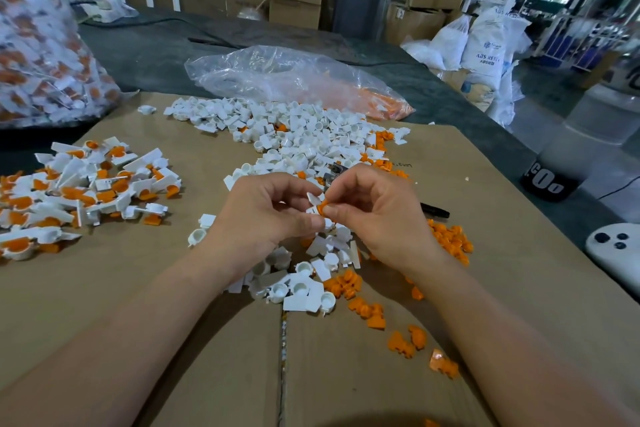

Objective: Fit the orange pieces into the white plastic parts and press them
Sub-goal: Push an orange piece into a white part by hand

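My left hand holds a small white plastic part above the cardboard, fingers curled round it. My right hand pinches an orange piece against that white part, thumb and forefinger on it. Both hands meet at the middle of the view. Loose white parts lie in a broad heap behind the hands and under them. Loose orange pieces are scattered to the right and in front. A pile of joined white-and-orange parts lies at the left.
Brown cardboard covers the dark table. A clear bag of orange pieces lies behind the heap; a big bag of joined parts stands far left. A black marker, a white device and a black-based container sit right.
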